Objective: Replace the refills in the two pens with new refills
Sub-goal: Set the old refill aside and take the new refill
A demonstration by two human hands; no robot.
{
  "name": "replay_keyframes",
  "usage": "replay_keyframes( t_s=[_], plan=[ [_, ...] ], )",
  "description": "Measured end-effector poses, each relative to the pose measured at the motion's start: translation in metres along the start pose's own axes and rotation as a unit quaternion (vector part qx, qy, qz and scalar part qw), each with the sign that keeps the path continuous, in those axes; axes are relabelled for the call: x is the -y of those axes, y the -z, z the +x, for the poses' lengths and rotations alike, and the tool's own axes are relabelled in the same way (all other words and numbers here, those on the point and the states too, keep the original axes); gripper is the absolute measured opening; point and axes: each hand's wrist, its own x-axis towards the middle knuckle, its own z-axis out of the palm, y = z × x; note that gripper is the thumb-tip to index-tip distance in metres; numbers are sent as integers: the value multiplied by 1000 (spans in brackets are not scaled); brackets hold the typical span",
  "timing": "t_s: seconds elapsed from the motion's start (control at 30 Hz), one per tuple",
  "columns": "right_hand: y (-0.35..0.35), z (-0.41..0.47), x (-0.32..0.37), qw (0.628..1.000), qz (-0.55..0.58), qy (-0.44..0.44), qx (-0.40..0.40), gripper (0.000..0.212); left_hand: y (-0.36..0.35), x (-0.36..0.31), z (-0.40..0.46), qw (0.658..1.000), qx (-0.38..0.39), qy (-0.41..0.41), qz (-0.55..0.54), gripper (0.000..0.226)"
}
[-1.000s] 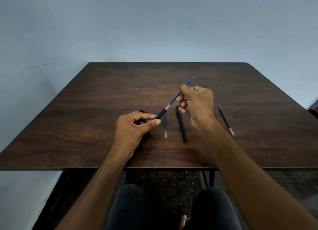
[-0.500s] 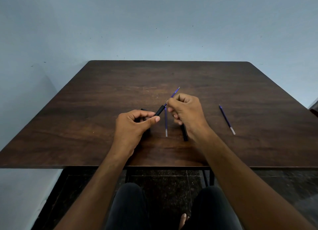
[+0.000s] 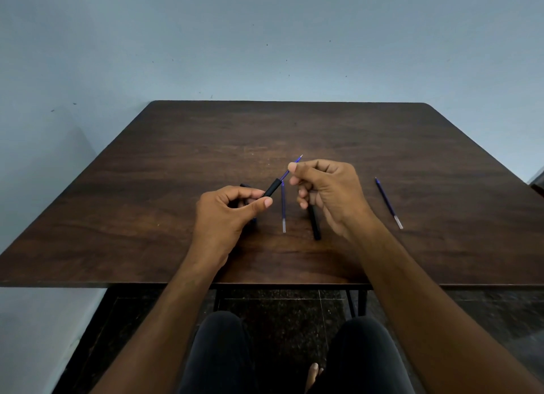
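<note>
My left hand (image 3: pixel 228 214) grips a black pen barrel (image 3: pixel 271 188) that points up and to the right above the table. A thin blue refill (image 3: pixel 295 164) sticks out of the barrel's open end, and my right hand (image 3: pixel 326 192) pinches it near its tip. Another blue refill (image 3: pixel 283 206) lies flat on the table between my hands. A second black pen (image 3: pixel 315 224) lies under my right hand, partly hidden. A third blue refill (image 3: pixel 388 202) lies to the right of that hand. A small dark piece (image 3: pixel 245 185) shows behind my left hand.
The dark wooden table (image 3: pixel 147 202) stands against a pale blue wall, its front edge close to my knees. A dark speckled floor and the table's metal legs show below it.
My right hand has moved down and left toward the barrel, pushing the blue refill deeper in. Much less of the refill shows outside the barrel now. My left hand has stayed in place.
</note>
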Motion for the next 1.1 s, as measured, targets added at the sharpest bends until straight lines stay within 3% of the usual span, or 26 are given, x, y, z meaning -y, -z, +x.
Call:
replay_keyframes(
  t_s=[0.5,0.83,1.0,1.1],
  plan=[
    [-7,-1,-4,1000,-13,9,21,22,1,7,2,1000,-6,-13,10,19],
    [-12,2,-2,999,-33,2,21,19,3,8,7,999,-14,5,-45,17],
    [-16,7,1,998,-57,-1,40,11,14,2,11,994,19,-61,86,26],
    [-24,10,3,997,-57,4,48,11,24,-6,17,986,-3,-102,135,24]
  ],
)
